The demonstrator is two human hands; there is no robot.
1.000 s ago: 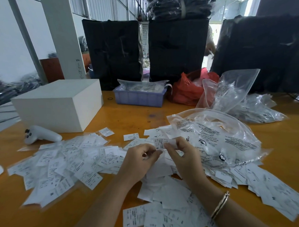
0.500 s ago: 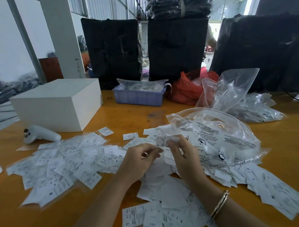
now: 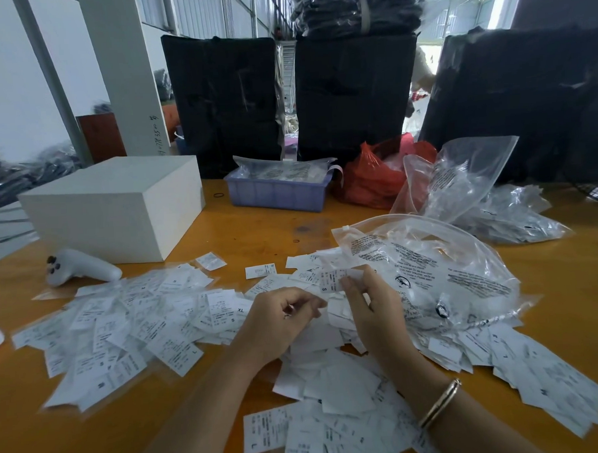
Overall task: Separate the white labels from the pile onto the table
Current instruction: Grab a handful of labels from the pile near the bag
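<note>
Nearest, a thick heap of white labels (image 3: 333,413) lies unsorted on the orange table (image 3: 567,283), and I judge much of the job remains. Above it the left hand (image 3: 278,325) has its fingers curled; whether they grip anything I cannot tell. Just beside it the right hand (image 3: 373,308) pinches a single label (image 3: 337,278) marked S, lifted off the heap. To the left, a broad spread of separated labels (image 3: 124,326) lies flat, so a good share looks done. They are small white slips with dark print and size letters. More sit under the clear printed bag (image 3: 429,272) on the right. Farther back stand a white box (image 3: 118,206) and a lilac tray (image 3: 275,193).
</note>
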